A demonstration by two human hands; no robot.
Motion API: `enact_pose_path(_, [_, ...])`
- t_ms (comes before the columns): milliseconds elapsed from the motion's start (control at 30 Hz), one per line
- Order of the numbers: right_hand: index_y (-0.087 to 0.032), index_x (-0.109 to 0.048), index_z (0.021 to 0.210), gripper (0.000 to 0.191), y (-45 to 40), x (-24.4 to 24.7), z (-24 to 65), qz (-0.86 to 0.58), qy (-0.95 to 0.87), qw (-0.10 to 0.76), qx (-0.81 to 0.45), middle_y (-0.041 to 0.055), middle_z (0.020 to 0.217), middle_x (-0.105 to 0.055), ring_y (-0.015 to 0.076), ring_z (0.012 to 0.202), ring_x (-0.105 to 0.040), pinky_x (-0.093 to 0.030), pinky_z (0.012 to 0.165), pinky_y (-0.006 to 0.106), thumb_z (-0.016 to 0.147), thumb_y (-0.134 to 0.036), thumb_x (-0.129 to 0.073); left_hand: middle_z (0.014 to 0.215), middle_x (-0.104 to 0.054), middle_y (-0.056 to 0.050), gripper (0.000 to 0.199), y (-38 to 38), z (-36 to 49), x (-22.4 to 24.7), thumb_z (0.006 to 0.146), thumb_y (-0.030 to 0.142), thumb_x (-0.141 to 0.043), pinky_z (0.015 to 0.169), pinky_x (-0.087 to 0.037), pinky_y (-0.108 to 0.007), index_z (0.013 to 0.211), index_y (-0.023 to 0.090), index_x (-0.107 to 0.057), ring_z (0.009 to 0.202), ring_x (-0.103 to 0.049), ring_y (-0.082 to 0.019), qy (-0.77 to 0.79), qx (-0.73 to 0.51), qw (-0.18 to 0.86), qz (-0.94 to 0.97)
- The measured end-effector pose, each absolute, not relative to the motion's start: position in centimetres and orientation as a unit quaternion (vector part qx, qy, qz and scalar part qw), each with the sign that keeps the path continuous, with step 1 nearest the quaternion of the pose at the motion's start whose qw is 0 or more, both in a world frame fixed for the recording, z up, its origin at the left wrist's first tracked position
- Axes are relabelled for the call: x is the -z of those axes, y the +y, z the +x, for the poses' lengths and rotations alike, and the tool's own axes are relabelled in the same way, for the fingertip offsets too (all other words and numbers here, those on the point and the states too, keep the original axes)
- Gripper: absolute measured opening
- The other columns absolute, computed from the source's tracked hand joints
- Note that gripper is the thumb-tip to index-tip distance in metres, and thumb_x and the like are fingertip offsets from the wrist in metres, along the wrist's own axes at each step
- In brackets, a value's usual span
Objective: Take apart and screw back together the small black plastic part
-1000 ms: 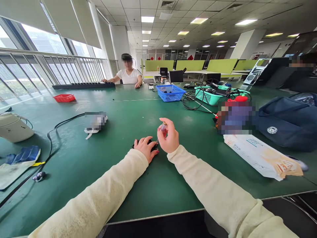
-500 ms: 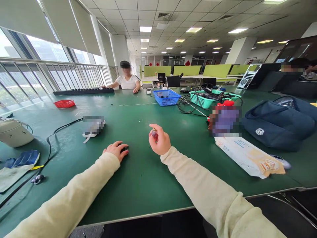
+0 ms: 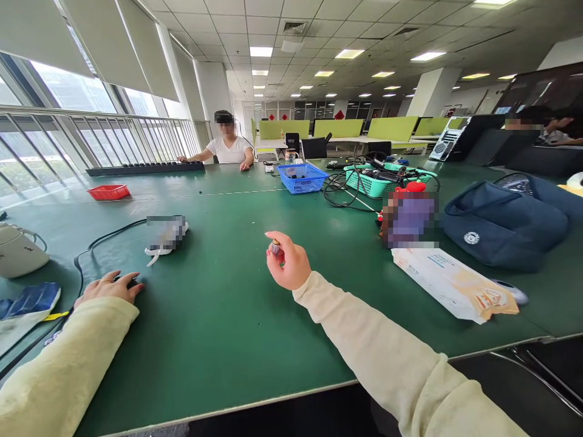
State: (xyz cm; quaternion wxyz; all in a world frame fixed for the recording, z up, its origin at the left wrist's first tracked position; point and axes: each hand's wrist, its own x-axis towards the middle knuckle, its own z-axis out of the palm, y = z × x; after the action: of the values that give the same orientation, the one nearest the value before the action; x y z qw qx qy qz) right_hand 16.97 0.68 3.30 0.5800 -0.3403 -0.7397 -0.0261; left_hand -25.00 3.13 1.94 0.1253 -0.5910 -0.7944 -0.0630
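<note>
Head view. Left hand [image 3: 108, 288], near left: fingers curled over and grasping a small dark object [image 3: 132, 282]; mostly covered, exact type not readable, contact with the tabletop not possible to tell. Right hand [image 3: 288, 262], near centre, well apart from the left: clenched round a small cylindrical hand tool [image 3: 275, 246], metallic, gold-toned at the upper end, lower part hidden by fingers. Both wrists in cream sleeves.

Support: green table [image 3: 218, 352], spanning near to far.

Left side: off-white kettle [image 3: 18, 252], cut off by the picture edge; blue-and-pale pouch [image 3: 33, 304], near, beside the left sleeve; black cord [image 3: 119, 229], running past the left hand to a white item [image 3: 166, 240], blurred out in part.

Far left: shallow red tray [image 3: 109, 192]; long black strip [image 3: 146, 169]; behind the table, a seated co-worker [image 3: 230, 147] in a white top.

Far centre: blue plastic basket [image 3: 303, 184], small dark pieces inside; just right of it, teal basket [image 3: 374, 187], heaped with black cables.

Right side: white-and-orange soft packet [image 3: 450, 280], lying flat; navy bag [image 3: 505, 233], behind it.
</note>
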Motion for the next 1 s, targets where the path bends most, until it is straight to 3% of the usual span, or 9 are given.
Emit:
enact_pose_path(200, [-0.024,-0.047,0.121,0.036,0.6,-3.3,16.8,-0.337,-0.743,0.579,0.014,-0.0013,0.072,-0.063,0.0111,0.045,-0.048,-0.044,0.049,0.025,0.085,-0.018,-0.046,0.126,-0.062,0.0,0.051,2.1,-22.0,-2.1,0.092,0.056,-0.023,0.099,-0.04,-0.046,0.114,0.034,-0.063,0.124,-0.045,-0.029,-0.793,0.104,0.208,-0.562])
enact_pose_path(433, [-0.024,-0.046,0.121,0.036,0.5,-3.1,16.7,-0.351,-0.739,0.575,-0.021,-0.0014,0.073,-0.062,0.0107,0.047,-0.048,-0.046,0.051,0.025,0.086,-0.02,-0.046,0.128,-0.06,-0.003,0.05,2.4,-21.9,-2.6,0.093,0.05,-0.022,0.103,-0.039,-0.04,0.124,0.03,-0.056,0.121,-0.047,-0.025,-0.795,0.149,0.205,-0.551])
enact_pose_path(667, [-0.022,-0.047,0.12,0.036,0.9,-2.8,16.8,-0.347,-0.74,0.574,-0.041,-0.0023,0.073,-0.06,0.0095,0.047,-0.047,-0.045,0.051,0.024,0.085,-0.018,-0.047,0.106,-0.068,-0.006,0.044,1.9,-22.7,-3.4,0.088,0.047,-0.036,0.102,-0.041,-0.039,0.118,0.023,-0.056,0.108,-0.057,-0.026,-0.781,0.163,0.193,-0.571])
enact_pose_path(800, [-0.022,-0.046,0.121,0.036,1.0,-2.7,16.9,-0.352,-0.746,0.562,-0.06,-0.0024,0.074,-0.06,0.0092,0.048,-0.048,-0.045,0.052,0.023,0.086,-0.018,-0.047,0.105,-0.069,-0.01,0.048,1.0,-22.6,-4.1,0.082,0.052,-0.046,0.094,-0.048,-0.041,0.115,0.019,-0.058,0.104,-0.06,-0.029,-0.806,0.216,0.143,-0.533])
enact_pose_path(1000, [-0.023,-0.047,0.121,0.036,0.9,-2.7,16.9,-0.362,-0.746,0.555,-0.068,-0.0021,0.075,-0.061,0.009,0.048,-0.049,-0.046,0.053,0.023,0.085,-0.018,-0.048,0.098,-0.071,-0.006,0.042,0.1,-21.7,-4.6,0.078,0.048,-0.056,0.089,-0.051,-0.038,0.109,0.02,-0.059,0.1,-0.066,-0.025,-0.826,0.292,0.072,-0.476])
